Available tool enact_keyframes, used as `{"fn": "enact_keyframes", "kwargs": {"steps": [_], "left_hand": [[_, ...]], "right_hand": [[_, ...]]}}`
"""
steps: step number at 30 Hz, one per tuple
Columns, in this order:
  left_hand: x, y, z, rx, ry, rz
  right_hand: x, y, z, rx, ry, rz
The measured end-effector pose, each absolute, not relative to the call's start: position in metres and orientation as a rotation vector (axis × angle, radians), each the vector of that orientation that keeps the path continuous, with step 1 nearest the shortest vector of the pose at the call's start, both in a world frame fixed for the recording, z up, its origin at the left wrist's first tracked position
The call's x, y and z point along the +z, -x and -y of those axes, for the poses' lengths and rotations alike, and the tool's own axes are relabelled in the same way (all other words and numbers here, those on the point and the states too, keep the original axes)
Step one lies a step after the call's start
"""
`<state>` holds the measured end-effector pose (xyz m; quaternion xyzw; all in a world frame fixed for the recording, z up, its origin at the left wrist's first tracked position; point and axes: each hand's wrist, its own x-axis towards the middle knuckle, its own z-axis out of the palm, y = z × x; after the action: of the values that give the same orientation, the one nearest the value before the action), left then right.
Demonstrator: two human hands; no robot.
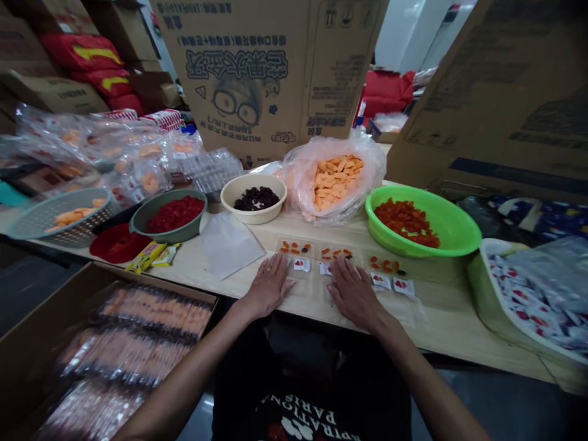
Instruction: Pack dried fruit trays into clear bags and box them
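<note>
Clear plastic trays point(301, 288) lie in a row on the pale table, with orange pieces point(384, 265) and dark pieces in their far compartments. Small white packets with red print point(403, 286) sit in the nearer part. My left hand point(267, 286) rests palm down at the left tray, fingers extended, beside a white packet point(302, 265). Over the middle tray lies my right hand point(356, 294), its fingers stretched out and partly covering a packet point(326, 269). Nothing shows in the grasp of either hand.
Behind the trays stand a cream bowl point(253, 199), a bag of orange pieces point(337, 177) and a green basin point(422, 220). A packet tub point(528, 306) is at right. Left are a red-filled bowl point(169, 214), white sheet point(229, 245) and open carton point(50, 294).
</note>
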<state>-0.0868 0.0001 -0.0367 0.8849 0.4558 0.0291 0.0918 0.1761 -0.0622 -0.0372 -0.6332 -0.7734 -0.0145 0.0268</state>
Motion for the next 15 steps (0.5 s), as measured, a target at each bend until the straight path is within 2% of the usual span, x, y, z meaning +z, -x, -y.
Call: {"fn": "enact_keyframes", "kwargs": {"steps": [3, 7, 15], "left_hand": [[-0.038, 0.093, 0.002, 0.160, -2.606, -1.432], [-0.041, 0.100, 0.007, 0.136, -2.689, -1.247], [-0.044, 0.098, 0.005, 0.147, -2.792, -1.144]], "right_hand": [[-0.029, -0.150, 0.054, 0.053, 1.844, 2.459], [-0.032, -0.114, 0.039, 0.239, 1.676, 2.542], [-0.038, -0.103, 0.038, 0.353, 1.674, 2.421]]}}
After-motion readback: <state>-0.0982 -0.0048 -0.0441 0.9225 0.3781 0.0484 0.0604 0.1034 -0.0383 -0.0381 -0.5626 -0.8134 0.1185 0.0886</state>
